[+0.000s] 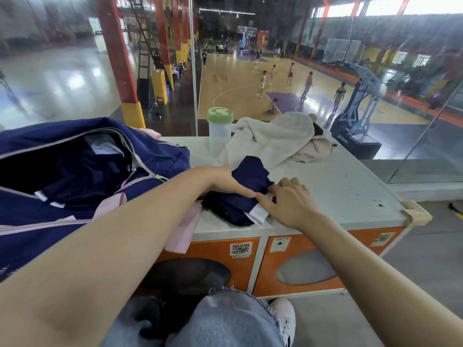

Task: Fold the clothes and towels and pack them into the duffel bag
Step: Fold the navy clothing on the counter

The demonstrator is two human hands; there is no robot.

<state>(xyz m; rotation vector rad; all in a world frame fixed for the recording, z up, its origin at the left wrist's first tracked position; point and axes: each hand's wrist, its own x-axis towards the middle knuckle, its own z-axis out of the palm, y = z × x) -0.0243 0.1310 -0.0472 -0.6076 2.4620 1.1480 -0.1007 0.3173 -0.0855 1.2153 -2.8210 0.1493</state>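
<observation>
A navy garment with a white band lies bunched on the white locker top, near its front edge. My left hand holds its left side, thumb lying over the cloth. My right hand pinches its right edge, fingers curled on the fabric. The navy duffel bag with pink trim sits unzipped at the left, dark cloth visible inside. A cream towel and a beige cloth lie crumpled at the back of the top.
A clear bottle with a green lid stands between the bag and the towel. A glass wall runs behind the locker top, with a basketball court below. Orange locker doors face my knees. The right part of the top is bare.
</observation>
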